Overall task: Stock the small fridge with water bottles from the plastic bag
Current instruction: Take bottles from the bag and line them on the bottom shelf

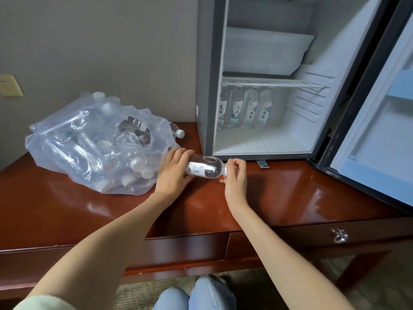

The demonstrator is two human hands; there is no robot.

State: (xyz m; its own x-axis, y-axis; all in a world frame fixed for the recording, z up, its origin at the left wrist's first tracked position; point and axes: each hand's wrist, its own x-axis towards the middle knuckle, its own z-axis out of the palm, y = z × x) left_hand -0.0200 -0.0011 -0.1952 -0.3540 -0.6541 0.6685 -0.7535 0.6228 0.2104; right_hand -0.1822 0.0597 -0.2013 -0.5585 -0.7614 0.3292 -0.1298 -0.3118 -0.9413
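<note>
Both hands are on one water bottle (201, 167). It's lying sideways, just over the desk (290, 193). The left hand (175, 170) wraps the base end and the right hand (234, 173) pinches the cap, so its long axis runs left to right across the small fridge (205, 86) mouth, just in front of it. The right hand is nearer the opening. Inside, a row of four bottles (243, 110) stands under the wire shelf (272, 82), with room beside them. I'd say it needs turning upright. The plastic bag (89, 142) slumps left on glossy red wood, with the door (368, 130) swung wide to the right.
</note>
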